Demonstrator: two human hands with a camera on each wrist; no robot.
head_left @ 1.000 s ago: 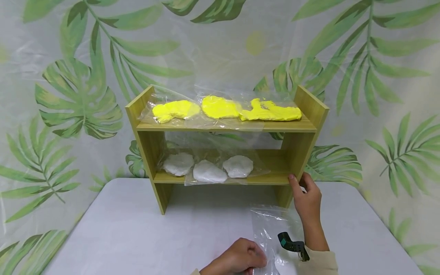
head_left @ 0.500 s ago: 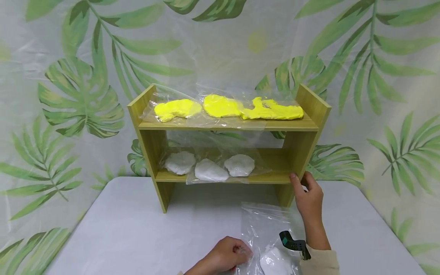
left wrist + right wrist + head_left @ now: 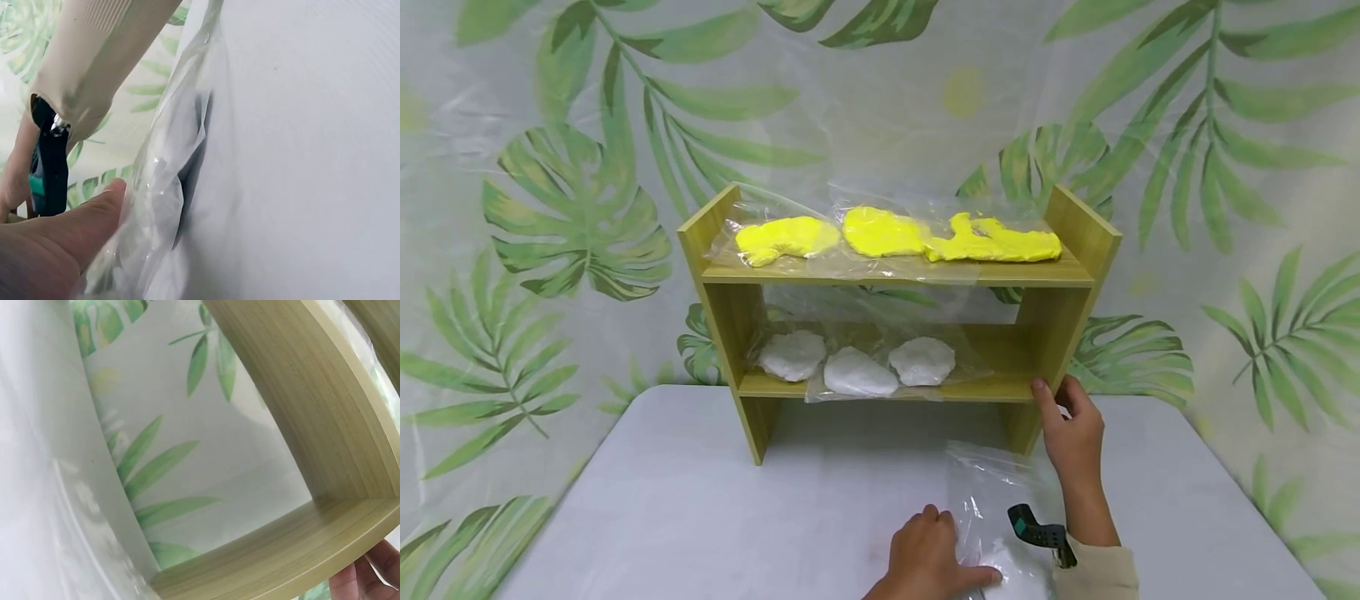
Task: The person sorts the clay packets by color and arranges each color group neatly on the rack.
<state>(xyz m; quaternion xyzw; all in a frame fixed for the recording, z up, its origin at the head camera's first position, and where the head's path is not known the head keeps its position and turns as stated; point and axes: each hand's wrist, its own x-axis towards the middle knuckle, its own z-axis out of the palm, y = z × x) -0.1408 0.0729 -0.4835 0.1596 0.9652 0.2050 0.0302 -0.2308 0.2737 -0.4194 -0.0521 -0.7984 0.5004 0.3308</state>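
In the head view my left hand (image 3: pixel 925 554) holds the left side of a clear plastic bag (image 3: pixel 981 487) near the front of the table. Its thumb lies stretched across the plastic; the other fingertips are hidden. A white lump (image 3: pixel 1018 567) sits inside the bag, partly covered by my right forearm. My right hand (image 3: pixel 1073 433) grips the right side panel of a small two-tier wooden shelf (image 3: pixel 880 275), thumb on its front edge and fingers round the outer side. The left wrist view shows the thumb (image 3: pixel 100 212) against the crumpled bag. Fingertips (image 3: pixel 350 581) touch the panel in the right wrist view.
Bagged yellow lumps (image 3: pixel 883 232) lie along the upper tier, and bagged white lumps (image 3: pixel 859 372) on the lower one. The shelf stands on a white-covered table (image 3: pixel 662 500). Behind it hangs a leaf-patterned cloth (image 3: pixel 887 108). A black wrist mount (image 3: pixel 1036 529) sits on my right forearm.
The left hand and the bag shifted left, then back right. The left hand has turned, with its thumb now stretched over the bag. My right hand stays at the shelf.
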